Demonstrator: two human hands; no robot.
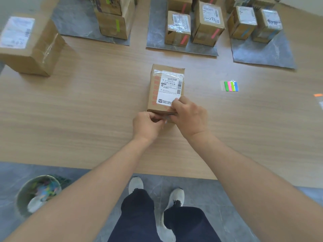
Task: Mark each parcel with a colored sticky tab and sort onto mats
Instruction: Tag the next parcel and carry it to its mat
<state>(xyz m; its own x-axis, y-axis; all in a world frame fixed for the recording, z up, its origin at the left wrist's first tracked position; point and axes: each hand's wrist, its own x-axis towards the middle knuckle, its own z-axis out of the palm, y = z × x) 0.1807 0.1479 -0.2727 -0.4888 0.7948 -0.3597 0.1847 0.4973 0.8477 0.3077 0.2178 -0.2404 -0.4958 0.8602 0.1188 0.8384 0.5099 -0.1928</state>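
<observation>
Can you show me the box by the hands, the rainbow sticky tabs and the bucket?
parcel [166,84]: head view, on its white label.
sticky tabs [231,86]: head view, on the middle strips.
bucket [19,198]: head view, on its left wall.

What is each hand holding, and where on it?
Both hold the centre parcel at its near end: right hand over the top edge, left hand gripping its near face.

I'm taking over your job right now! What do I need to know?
Right hand grips the middle parcel at its near edge; left hand curls against its near face, any tab hidden.
The tab pad lies to its right.
Done: tagged parcels stand on the mats, with green, pink and blue kept apart.
Left: finish this one, sort it, then the big parcel at far left, no tab visible.
</observation>
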